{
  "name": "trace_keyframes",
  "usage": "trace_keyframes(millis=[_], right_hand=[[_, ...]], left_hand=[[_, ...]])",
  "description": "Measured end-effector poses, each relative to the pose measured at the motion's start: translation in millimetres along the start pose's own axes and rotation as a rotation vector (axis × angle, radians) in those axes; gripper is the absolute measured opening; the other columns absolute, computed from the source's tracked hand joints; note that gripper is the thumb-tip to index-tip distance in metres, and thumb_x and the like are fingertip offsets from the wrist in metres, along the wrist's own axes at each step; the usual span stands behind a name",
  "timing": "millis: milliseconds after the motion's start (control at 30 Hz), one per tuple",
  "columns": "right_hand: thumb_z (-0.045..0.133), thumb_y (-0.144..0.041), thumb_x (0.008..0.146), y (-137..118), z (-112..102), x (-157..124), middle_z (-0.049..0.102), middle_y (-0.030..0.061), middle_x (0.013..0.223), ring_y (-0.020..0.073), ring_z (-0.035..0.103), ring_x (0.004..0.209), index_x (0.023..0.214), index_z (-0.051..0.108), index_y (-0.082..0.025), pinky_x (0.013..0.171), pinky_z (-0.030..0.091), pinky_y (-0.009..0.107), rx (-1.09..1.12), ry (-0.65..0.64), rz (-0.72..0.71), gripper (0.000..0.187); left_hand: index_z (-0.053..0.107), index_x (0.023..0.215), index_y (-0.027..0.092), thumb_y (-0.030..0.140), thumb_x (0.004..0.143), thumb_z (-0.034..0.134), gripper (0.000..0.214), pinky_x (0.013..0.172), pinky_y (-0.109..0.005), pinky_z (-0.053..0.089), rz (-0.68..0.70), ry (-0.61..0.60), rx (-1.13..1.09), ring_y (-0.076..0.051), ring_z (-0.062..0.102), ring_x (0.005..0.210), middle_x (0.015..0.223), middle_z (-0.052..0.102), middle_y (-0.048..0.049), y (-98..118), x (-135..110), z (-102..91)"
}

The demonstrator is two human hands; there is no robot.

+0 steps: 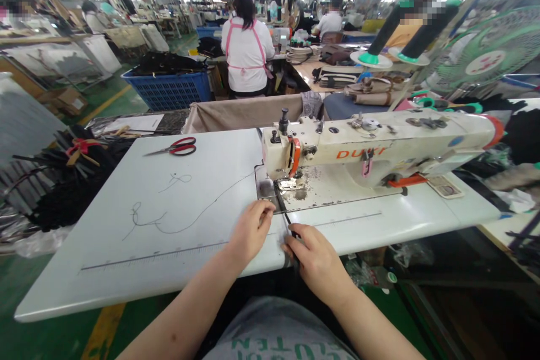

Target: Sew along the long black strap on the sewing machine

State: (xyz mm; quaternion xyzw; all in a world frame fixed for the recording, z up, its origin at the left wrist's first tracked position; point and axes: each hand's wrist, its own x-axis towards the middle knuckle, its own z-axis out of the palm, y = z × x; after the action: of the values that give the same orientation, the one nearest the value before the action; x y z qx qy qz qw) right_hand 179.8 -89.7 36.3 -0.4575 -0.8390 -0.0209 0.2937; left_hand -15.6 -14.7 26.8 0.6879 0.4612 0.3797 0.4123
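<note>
A narrow black strip [286, 216] runs from under the presser foot of a white sewing machine [320, 149] toward the table's front edge. My right hand [316, 256] pinches this strip between thumb and fingers at the edge. My left hand [253, 230] rests just left of the strip, in front of the needle plate. Its fingers are curled together, and anything between them is hidden. A dark thread [198, 226] trails across the white tabletop [126, 191] from the machine, left of my left hand.
Red-and-black scissors [179, 147] lie at the tabletop's far left. Black strips [63, 180] are bundled beside the table. Behind stand a beige fabric-lined bin [244, 114], a blue basket [169, 89] and a seated person [248, 50]. Thread cones and a green fan [485, 62] are at right.
</note>
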Motion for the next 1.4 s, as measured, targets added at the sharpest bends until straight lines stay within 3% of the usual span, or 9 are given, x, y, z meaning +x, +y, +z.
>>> trace_keyframes(millis=[133,233,333,433,700,833,933,1100,1400], right_hand=[[0.047,-0.013,0.105,2,-10,5,0.071,0.0201,0.121,0.0310,0.067,0.109,0.109,0.072,-0.012,0.092,0.065,0.047,-0.056,-0.043,-0.057,0.026],[0.048,-0.015,0.104,3,-15,12,0.073,0.0191,0.118,0.0315,0.066,0.106,0.100,0.072,-0.012,0.094,0.064,0.048,-0.056,-0.083,-0.101,0.024],[0.051,-0.016,0.104,5,-15,19,0.075,0.0151,0.104,0.0302,0.067,0.098,0.094,0.072,-0.013,0.091,0.064,0.047,-0.058,-0.100,-0.144,0.023],[0.054,-0.017,0.104,7,-13,22,0.076,0.0152,0.106,0.0305,0.068,0.101,0.102,0.073,-0.013,0.093,0.063,0.048,-0.063,-0.066,-0.157,0.020],[0.052,-0.021,0.107,3,-12,9,0.078,0.0180,0.123,0.0315,0.070,0.115,0.124,0.071,-0.011,0.098,0.063,0.050,-0.009,-0.037,-0.074,0.027],[0.050,-0.022,0.108,1,-16,-2,0.077,0.0174,0.129,0.0317,0.070,0.118,0.129,0.070,-0.014,0.098,0.062,0.050,-0.006,-0.082,-0.046,0.030],[0.051,-0.024,0.108,-1,-18,-5,0.075,0.0176,0.134,0.0312,0.069,0.120,0.131,0.070,-0.014,0.099,0.062,0.050,-0.005,-0.111,-0.043,0.031],[0.053,-0.024,0.107,2,-15,-5,0.073,0.0180,0.137,0.0323,0.067,0.125,0.131,0.070,-0.014,0.101,0.061,0.052,-0.011,-0.132,-0.050,0.031],[0.052,-0.029,0.109,16,-5,4,0.071,0.0185,0.141,0.0334,0.064,0.131,0.132,0.068,-0.013,0.108,0.058,0.055,-0.014,-0.170,-0.062,0.033]], left_hand=[[0.052,0.114,0.023,0.038,0.090,0.070,0.034,0.089,-0.043,0.062,-0.479,-0.239,-0.676,-0.019,0.074,0.091,0.109,0.064,-0.0042,30,-46,19.8],[0.051,0.117,0.022,0.043,0.087,0.073,0.043,0.073,-0.037,0.062,-0.567,-0.443,-0.705,-0.014,0.070,0.067,0.106,0.060,-0.0024,45,-68,17.7],[0.054,0.118,0.022,0.034,0.090,0.067,0.033,0.060,-0.031,0.057,-0.453,-0.286,-0.285,-0.011,0.062,0.059,0.109,0.059,-0.0036,51,-71,3.0],[0.066,0.096,0.020,0.021,0.093,0.058,0.008,0.081,-0.034,0.057,-0.184,-0.249,0.054,-0.019,0.066,0.084,0.102,0.064,-0.0056,58,-65,-12.8],[0.080,0.090,0.019,0.036,0.098,0.065,0.023,0.089,-0.029,0.053,-0.007,-0.634,-0.176,-0.020,0.070,0.091,0.094,0.074,-0.0059,65,-58,-12.3],[0.076,0.084,0.019,0.032,0.101,0.055,0.030,0.079,-0.031,0.057,-0.023,-0.355,0.091,-0.021,0.069,0.081,0.085,0.072,-0.0063,39,-40,-9.9],[0.072,0.119,0.019,0.010,0.094,0.046,0.037,0.108,-0.040,0.054,0.178,-0.101,0.299,-0.024,0.067,0.119,0.126,0.071,-0.0120,14,-13,-9.3],[0.064,0.137,0.012,-0.001,0.088,0.042,0.055,0.125,-0.051,0.039,0.321,-0.102,0.652,-0.027,0.051,0.146,0.146,0.064,-0.0144,-15,23,-1.5],[0.062,0.141,0.015,0.002,0.096,0.040,0.051,0.128,-0.051,0.035,0.371,-0.039,0.765,-0.025,0.050,0.147,0.149,0.063,-0.0107,-31,20,3.5]])
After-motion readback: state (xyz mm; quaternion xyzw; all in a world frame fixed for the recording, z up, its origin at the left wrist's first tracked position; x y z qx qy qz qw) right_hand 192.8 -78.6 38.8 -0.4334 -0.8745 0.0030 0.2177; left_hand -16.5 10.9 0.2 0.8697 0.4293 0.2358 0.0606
